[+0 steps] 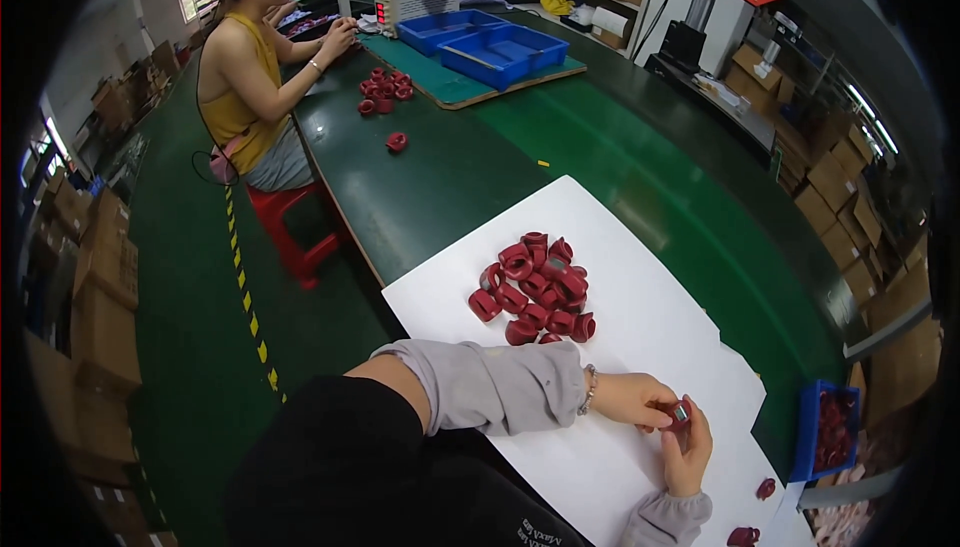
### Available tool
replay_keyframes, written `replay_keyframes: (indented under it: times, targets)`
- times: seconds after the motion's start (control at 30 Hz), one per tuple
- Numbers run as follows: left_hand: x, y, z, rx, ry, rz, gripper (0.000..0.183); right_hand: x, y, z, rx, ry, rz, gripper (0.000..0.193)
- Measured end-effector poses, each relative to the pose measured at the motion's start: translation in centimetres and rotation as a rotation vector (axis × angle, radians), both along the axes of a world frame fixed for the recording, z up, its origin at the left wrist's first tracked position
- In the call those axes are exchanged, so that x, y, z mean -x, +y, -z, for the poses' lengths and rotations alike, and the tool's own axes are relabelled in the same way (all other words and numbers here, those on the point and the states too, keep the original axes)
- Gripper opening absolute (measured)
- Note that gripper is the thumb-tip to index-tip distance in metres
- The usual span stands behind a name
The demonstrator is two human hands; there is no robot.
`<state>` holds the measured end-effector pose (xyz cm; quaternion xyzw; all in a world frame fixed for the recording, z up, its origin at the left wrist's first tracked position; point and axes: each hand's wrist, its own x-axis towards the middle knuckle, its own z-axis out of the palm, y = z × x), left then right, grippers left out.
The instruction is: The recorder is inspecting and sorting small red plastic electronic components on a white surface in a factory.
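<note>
Over the white sheet [650,317], my left hand [632,399] reaches across from the left, its fingers pinching a small dark red ring-shaped part [677,420]. From below, my right hand [688,455] grips the same part with fingers and thumb. A small pale, greenish patch shows in the part's opening; what it is I cannot make out. Beyond my left forearm lies a pile of similar red parts [540,287], heaped on the sheet. Two more lie near the lower right, one red part [766,488] and another [743,536] nearer the lower edge.
A blue bin [826,431] of red parts stands at the right. Farther along the green table [430,197], a co-worker [245,87] sits on a red stool [300,232] near more red parts [385,90]. Blue trays [505,55] and a box with a red display [382,15] stand there.
</note>
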<state>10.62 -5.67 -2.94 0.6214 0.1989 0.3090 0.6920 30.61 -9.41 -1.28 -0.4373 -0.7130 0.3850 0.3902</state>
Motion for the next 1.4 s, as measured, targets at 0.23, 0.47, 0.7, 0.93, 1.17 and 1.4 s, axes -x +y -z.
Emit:
replay_keyframes:
  times: [0.23, 0.47, 0.7, 0.93, 1.17, 1.4]
  targets:
    - [-0.4, 0.4, -0.1, -0.008, 0.057, 0.019, 0.027, -0.4, -0.1, -1.2, -0.071, -0.067, 0.013, 0.053]
    - [-0.6, 0.4, 0.7, -0.020, 0.127, -0.023, 0.027, -0.2, 0.4, -1.5, -0.213, -0.143, -0.037, 0.056]
    - [-0.2, 1.2, 0.1, 0.099, 0.104, 0.082, 0.030, -0.5, 0.3, -1.4, -0.130, -0.087, -0.027, 0.054]
    - [-0.2, 1.1, -0.1, 0.177, 0.027, 0.018, 0.029, -0.3, 0.7, -0.8, -0.099, -0.080, -0.035, 0.051]
    - [0.5, 0.7, -0.3, 0.148, 0.024, 0.081, 0.025, 0.3, 0.1, -1.4, -0.086, -0.124, -0.021, 0.049]
    - [0.8, 0.6, 0.0, 0.129, 0.077, 0.120, 0.031, 0.4, -0.4, -0.9, -0.071, -0.110, -0.013, 0.046]
